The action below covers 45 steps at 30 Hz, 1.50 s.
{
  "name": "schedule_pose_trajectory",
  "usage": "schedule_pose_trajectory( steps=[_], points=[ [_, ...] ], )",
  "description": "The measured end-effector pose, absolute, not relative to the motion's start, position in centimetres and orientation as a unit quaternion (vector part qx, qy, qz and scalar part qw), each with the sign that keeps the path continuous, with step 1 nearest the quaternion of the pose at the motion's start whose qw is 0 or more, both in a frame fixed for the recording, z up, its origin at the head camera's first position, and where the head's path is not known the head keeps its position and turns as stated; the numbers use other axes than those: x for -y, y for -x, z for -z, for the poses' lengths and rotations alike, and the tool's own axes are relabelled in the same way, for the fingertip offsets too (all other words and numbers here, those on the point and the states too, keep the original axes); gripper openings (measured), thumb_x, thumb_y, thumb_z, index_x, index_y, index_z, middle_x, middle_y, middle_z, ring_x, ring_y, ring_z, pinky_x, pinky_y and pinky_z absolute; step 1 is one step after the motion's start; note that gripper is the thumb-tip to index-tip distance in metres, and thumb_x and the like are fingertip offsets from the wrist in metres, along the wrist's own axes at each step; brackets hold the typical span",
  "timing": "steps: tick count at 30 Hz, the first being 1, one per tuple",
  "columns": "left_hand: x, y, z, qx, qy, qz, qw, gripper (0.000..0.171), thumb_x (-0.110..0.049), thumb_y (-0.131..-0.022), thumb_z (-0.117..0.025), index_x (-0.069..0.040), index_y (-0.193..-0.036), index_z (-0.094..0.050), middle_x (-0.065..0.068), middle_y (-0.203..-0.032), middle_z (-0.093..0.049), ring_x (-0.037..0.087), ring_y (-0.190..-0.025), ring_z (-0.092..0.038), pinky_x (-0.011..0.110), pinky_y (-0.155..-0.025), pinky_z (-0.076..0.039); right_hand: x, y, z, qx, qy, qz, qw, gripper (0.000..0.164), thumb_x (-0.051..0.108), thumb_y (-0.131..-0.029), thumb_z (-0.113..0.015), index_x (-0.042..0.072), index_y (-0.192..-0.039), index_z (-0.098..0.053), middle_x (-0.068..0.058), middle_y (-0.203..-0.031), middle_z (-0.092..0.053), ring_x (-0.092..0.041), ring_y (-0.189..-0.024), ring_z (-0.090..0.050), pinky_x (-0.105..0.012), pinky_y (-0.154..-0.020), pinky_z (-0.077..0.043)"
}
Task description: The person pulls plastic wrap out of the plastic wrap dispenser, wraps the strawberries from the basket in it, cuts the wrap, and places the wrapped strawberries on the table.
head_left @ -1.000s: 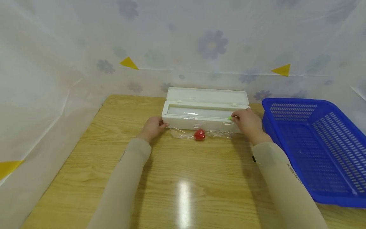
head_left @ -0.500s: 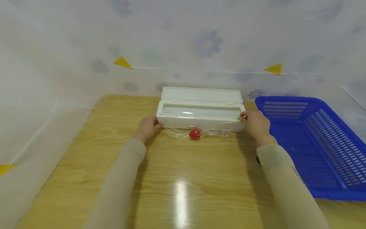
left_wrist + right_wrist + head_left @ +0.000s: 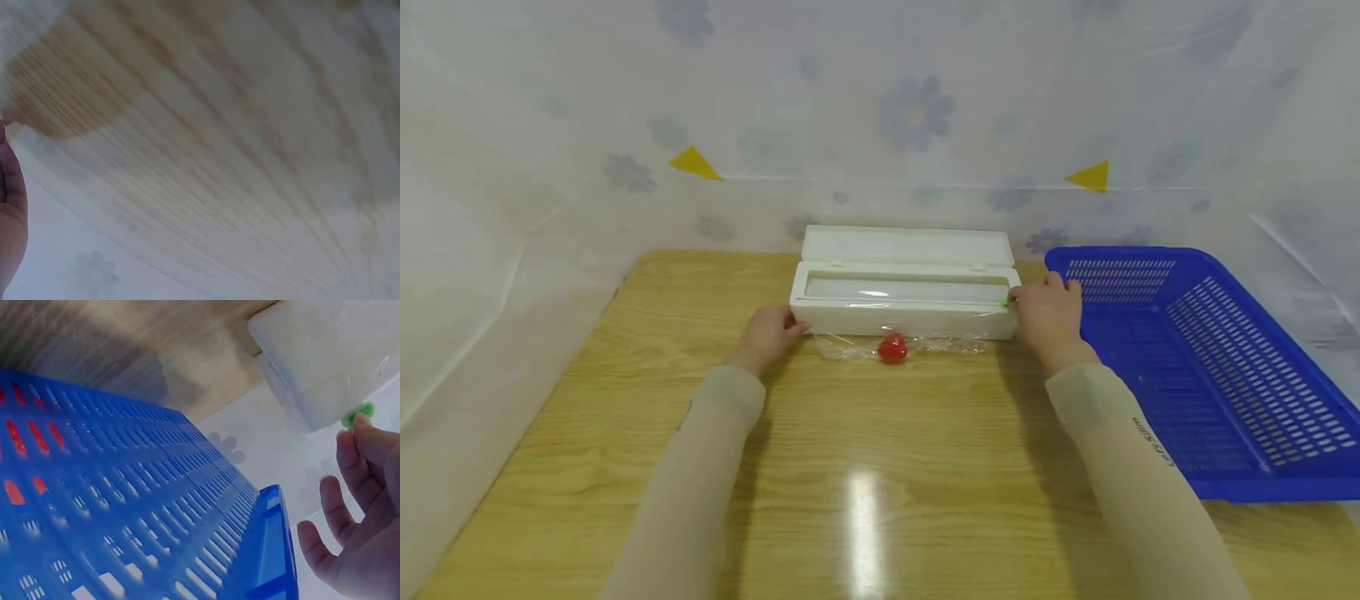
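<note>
A white cling film dispenser point(image 3: 904, 322) stands at the back of the table in the head view, its lid point(image 3: 907, 247) tipped back and a roll of film point(image 3: 904, 290) inside. My left hand point(image 3: 764, 337) grips its left front corner, thumb on the front face; the left wrist view catches only part of this hand point(image 3: 11, 194) at its edge. My right hand point(image 3: 1047, 320) pinches a small green cutter slider point(image 3: 358, 415) at the dispenser's right end, the other fingers loosely bent. Clear film over the front edge reaches a round red object point(image 3: 892, 348) lying before the box.
A blue plastic basket point(image 3: 1187, 258) with slotted walls stands close to the right forearm. Red shapes show through its slots in the right wrist view. A flowered sheet point(image 3: 917, 108) hangs right behind the wooden table point(image 3: 940, 467).
My right hand has slid the green slider rightward along the dispenser's front edge to its right end. The left hand keeps its place at the left corner. The head view has turned slightly.
</note>
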<state>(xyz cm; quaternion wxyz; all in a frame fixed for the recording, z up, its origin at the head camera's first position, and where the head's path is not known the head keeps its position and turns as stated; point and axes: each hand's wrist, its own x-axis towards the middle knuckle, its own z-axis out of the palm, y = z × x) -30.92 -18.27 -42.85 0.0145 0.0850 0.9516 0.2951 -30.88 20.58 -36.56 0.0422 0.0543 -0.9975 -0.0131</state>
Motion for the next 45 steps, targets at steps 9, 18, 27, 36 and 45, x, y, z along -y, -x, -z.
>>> schedule_pose_trajectory(
  steps=[9,18,27,36,45],
  points=[
    [18.3,30.9,42.3,-0.948,-0.083,-0.306,0.016,0.029,-0.020,-0.093,-0.058,0.004,-0.107,-0.064,0.021,-0.104,-0.068,0.033,-0.100,-0.063,0.043,-0.090,-0.050,-21.6,30.6,35.5,0.998,-0.055,0.017,0.035,0.028,0.009,-0.090,-0.052,0.018,-0.113,-0.066,-0.016,-0.106,-0.067,-0.038,-0.104,-0.043,-0.056,-0.086,-0.030],
    [18.8,30.7,41.9,-0.955,-0.083,-0.286,0.008,0.027,-0.021,-0.093,-0.058,0.003,-0.102,-0.065,0.021,-0.102,-0.068,0.033,-0.097,-0.063,0.043,-0.088,-0.050,-21.2,30.2,35.1,0.997,-0.064,0.026,0.026,0.035,-0.001,-0.091,-0.045,0.015,-0.115,-0.065,-0.019,-0.112,-0.064,-0.040,-0.106,-0.045,-0.059,-0.090,-0.033],
    [18.2,30.1,42.2,-0.955,-0.082,-0.283,0.017,0.025,-0.020,-0.092,-0.058,0.003,-0.101,-0.065,0.020,-0.100,-0.068,0.032,-0.095,-0.063,0.043,-0.088,-0.050,-21.5,29.8,36.2,0.998,-0.052,0.009,0.019,0.027,0.005,-0.094,-0.049,0.013,-0.113,-0.065,-0.018,-0.109,-0.065,-0.041,-0.107,-0.045,-0.063,-0.096,-0.028],
    [17.9,29.2,41.9,-0.964,-0.037,-0.257,0.060,0.035,-0.026,-0.097,-0.048,0.002,-0.115,-0.057,0.019,-0.115,-0.063,0.033,-0.106,-0.060,0.045,-0.094,-0.047,-20.5,29.9,36.5,0.998,-0.060,0.018,0.016,0.024,0.014,-0.093,-0.049,0.005,-0.109,-0.064,-0.023,-0.109,-0.064,-0.042,-0.107,-0.050,-0.060,-0.095,-0.034],
    [17.7,28.2,39.9,-0.967,-0.035,-0.234,0.096,0.044,-0.015,-0.093,-0.040,0.005,-0.132,-0.044,0.022,-0.130,-0.054,0.034,-0.117,-0.053,0.047,-0.099,-0.043,-19.8,29.2,37.2,0.990,-0.105,-0.034,0.087,0.035,0.015,-0.089,-0.056,0.000,-0.120,-0.058,-0.025,-0.112,-0.060,-0.043,-0.108,-0.050,-0.057,-0.084,-0.045]
  ],
)
